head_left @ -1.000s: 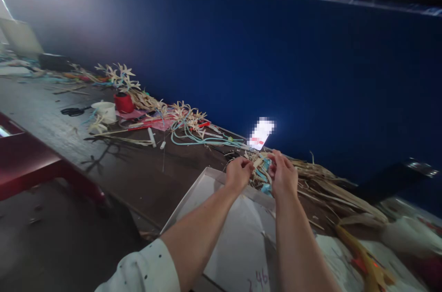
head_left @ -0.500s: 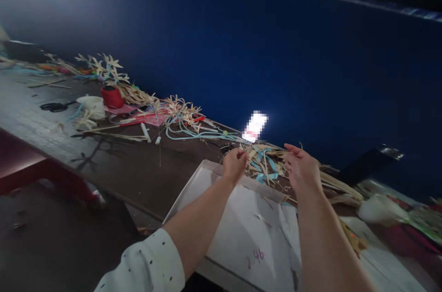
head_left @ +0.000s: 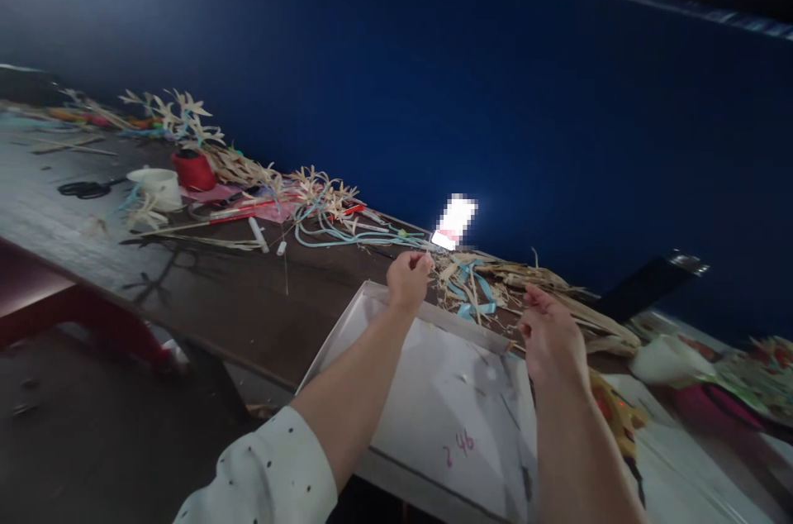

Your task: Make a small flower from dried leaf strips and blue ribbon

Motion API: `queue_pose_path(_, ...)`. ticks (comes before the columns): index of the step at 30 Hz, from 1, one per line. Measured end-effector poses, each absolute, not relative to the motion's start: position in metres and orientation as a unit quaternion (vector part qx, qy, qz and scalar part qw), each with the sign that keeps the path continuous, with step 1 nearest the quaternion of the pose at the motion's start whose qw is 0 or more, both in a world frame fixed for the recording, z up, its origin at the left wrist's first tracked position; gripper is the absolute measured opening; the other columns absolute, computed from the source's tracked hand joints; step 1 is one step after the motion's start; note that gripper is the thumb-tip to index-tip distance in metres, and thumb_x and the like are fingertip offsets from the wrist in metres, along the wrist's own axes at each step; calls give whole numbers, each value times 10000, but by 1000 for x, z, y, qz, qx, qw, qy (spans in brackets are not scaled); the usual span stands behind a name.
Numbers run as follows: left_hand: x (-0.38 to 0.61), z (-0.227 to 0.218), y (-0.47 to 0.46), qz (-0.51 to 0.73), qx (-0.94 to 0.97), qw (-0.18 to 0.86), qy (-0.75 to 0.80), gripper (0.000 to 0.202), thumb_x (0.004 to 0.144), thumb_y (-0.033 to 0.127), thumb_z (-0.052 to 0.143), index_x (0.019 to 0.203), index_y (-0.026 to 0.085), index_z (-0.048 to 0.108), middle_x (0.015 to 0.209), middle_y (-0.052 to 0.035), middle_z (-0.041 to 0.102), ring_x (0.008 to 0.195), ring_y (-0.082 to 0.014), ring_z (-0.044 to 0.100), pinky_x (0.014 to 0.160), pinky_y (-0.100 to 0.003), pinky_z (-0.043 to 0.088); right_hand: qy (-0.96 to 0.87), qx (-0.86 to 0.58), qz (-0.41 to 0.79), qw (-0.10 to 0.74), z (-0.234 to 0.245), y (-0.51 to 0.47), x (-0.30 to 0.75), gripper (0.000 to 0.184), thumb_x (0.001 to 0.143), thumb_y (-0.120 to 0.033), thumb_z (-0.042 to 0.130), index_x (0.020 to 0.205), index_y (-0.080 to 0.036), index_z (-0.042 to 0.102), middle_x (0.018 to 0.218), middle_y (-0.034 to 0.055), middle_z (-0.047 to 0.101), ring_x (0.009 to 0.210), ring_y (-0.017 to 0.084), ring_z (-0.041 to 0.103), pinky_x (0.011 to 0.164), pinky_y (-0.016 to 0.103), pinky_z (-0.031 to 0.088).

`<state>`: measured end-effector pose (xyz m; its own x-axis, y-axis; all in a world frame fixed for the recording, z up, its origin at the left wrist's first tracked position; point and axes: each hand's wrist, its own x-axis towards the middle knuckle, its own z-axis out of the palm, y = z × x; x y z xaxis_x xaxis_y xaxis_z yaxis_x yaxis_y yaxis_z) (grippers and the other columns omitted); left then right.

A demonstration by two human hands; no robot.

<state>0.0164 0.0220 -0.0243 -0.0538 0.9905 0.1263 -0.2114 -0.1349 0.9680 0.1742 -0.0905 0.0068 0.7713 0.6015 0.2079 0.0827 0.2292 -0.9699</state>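
My left hand (head_left: pixel 409 280) is closed in a pinch above the far left part of a shallow white box (head_left: pixel 434 408). What it holds is too small to make out. To the right, my right hand (head_left: pixel 554 342) hovers over the box's right edge, thumb and finger drawn together and the upper fingers stretched out. Anything in its grip is too fine to see. Behind the box and between the hands lie pale dried strips (head_left: pixel 520 272) and a light blue ribbon (head_left: pixel 462 288). Handwritten figures in reddish ink mark the bottom of the box.
A lit phone (head_left: pixel 455 222) leans against the blue wall. Leftward on the dark table lie pale straw flowers (head_left: pixel 325 189), blue cords (head_left: pixel 328 239), a white marker (head_left: pixel 258 235), a red thread spool (head_left: pixel 193 171), a white cup (head_left: pixel 158 189) and black scissors (head_left: pixel 90 188).
My right hand has lowered and shifted slightly right, widening the gap between the hands. My left hand appears slightly further left and higher. The whole view has shifted a little.
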Motion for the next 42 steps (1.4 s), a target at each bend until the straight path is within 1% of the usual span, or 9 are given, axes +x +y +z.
queue_pose_path(11, 18, -26, 19, 580, 496, 491, 420, 188, 776, 316, 534, 805, 159, 632, 759, -40, 660, 619, -110, 578, 534, -195, 463, -260, -595, 252, 718, -7, -69, 144, 471, 465, -158, 572, 933, -170, 616, 872, 7, 574, 530, 52, 413, 425, 182, 291)
queue_pose_path(15, 17, -26, 17, 571, 524, 466, 427, 198, 786, 317, 523, 819, 161, 639, 784, -42, 667, 677, -121, 594, 604, -211, 473, -259, -567, 271, 733, -9, -59, 137, 457, 477, -145, 553, 928, -178, 620, 872, 0, 572, 510, 40, 404, 435, 182, 294)
queue_pose_path(18, 17, -27, 16, 574, 548, 432, 428, 196, 783, 325, 530, 818, 168, 641, 780, -36, 673, 716, -127, 601, 661, -222, 471, -270, -553, 253, 746, -15, -58, 137, 460, 492, -134, 528, 942, -175, 618, 852, -9, 562, 515, 44, 415, 441, 182, 297)
queue_pose_path(22, 17, -25, 12, 581, 544, 437, 418, 190, 772, 331, 546, 799, 166, 636, 744, -32, 669, 665, -122, 597, 618, -220, 468, -310, -559, 203, 742, -23, -62, 141, 468, 550, -151, 532, 1011, -189, 609, 863, -11, 559, 545, 61, 441, 473, 193, 336)
queue_pose_path(26, 18, -7, 8, 602, 495, 482, 401, 185, 763, 308, 559, 788, 136, 622, 736, -47, 662, 599, -112, 577, 541, -214, 460, -347, -591, 171, 708, -30, -61, 143, 430, 599, -191, 539, 1023, -192, 613, 873, 2, 585, 626, 94, 496, 546, 212, 389)
queue_pose_path(32, 0, 57, 3, 622, 534, 449, 356, 229, 783, 320, 561, 852, 114, 631, 774, -67, 661, 628, -96, 571, 583, -219, 462, -334, -583, 187, 716, -33, -57, 143, 352, 607, -235, 567, 947, -170, 630, 818, 6, 593, 624, 108, 504, 524, 216, 390)
queue_pose_path(36, -38, 77, -8, 536, 655, 386, 368, 174, 741, 279, 596, 768, 119, 658, 697, -56, 658, 602, -83, 559, 591, -197, 431, -280, -570, 178, 752, -27, -59, 146, 350, 579, -201, 584, 922, -160, 636, 762, -5, 576, 564, 92, 471, 481, 210, 368)
queue_pose_path(40, -75, 51, -25, 396, 741, 270, 470, 128, 699, 264, 607, 633, 167, 659, 594, -16, 628, 536, -93, 512, 591, -212, 408, -248, -555, 167, 776, -21, -62, 149, 313, 574, -198, 582, 881, -162, 635, 733, -9, 562, 505, 76, 428, 432, 208, 344)
queue_pose_path(42, -86, 30, -35, 310, 765, 193, 530, 87, 687, 232, 596, 658, 195, 669, 649, -22, 651, 602, -124, 555, 614, -218, 411, -240, -550, 176, 780, -20, -63, 150, 305, 563, -199, 584, 861, -162, 634, 722, -9, 562, 489, 71, 415, 407, 201, 320)
